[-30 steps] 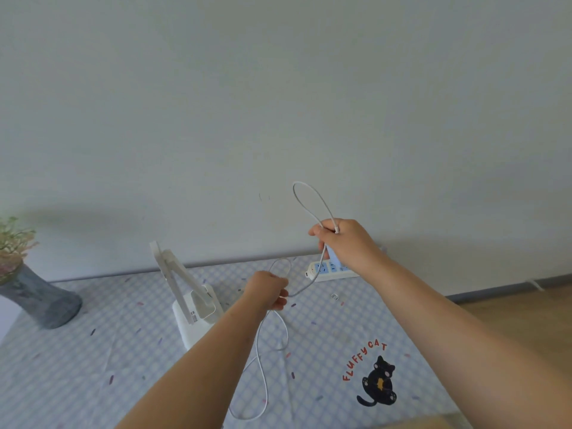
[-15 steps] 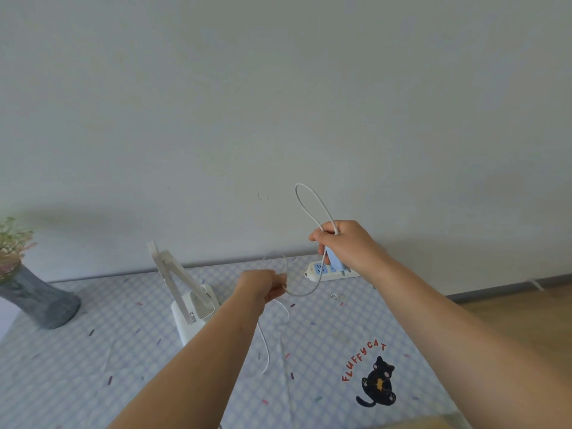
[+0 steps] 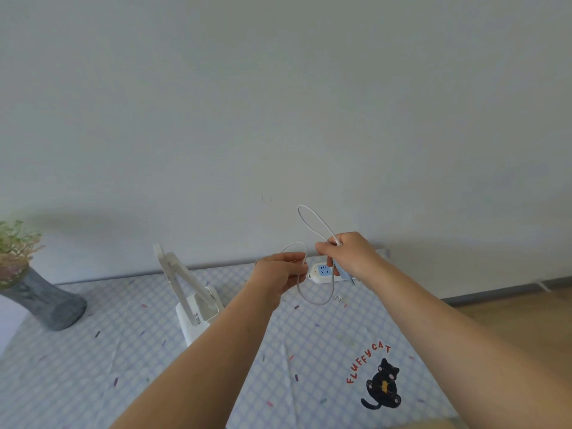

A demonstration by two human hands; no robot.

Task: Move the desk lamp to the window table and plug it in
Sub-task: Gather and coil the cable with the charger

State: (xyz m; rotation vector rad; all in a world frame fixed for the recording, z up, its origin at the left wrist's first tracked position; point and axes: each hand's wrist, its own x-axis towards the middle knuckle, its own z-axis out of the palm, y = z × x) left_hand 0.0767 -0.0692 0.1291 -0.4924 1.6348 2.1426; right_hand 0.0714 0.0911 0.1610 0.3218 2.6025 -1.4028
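Note:
The white folded desk lamp (image 3: 193,297) stands on the table with the checked cloth (image 3: 93,366), left of my arms. Its thin white cable (image 3: 312,222) is held by both hands above the table. My right hand (image 3: 349,253) pinches it so that one loop rises above the fist. My left hand (image 3: 280,272) is closed on another stretch, and a loop hangs down between the two hands. A white power strip (image 3: 322,272) with blue sockets lies at the table's back edge, just behind and under my hands.
A grey vase (image 3: 43,300) with dried flowers stands at the far left. A plain wall runs right behind the table. The cloth has a black cat print (image 3: 382,387) at the front right. Wooden floor shows to the right.
My left hand has risen and moved right toward my right hand, gathering the cable off the cloth. The slack that trailed down over the table is now lifted.

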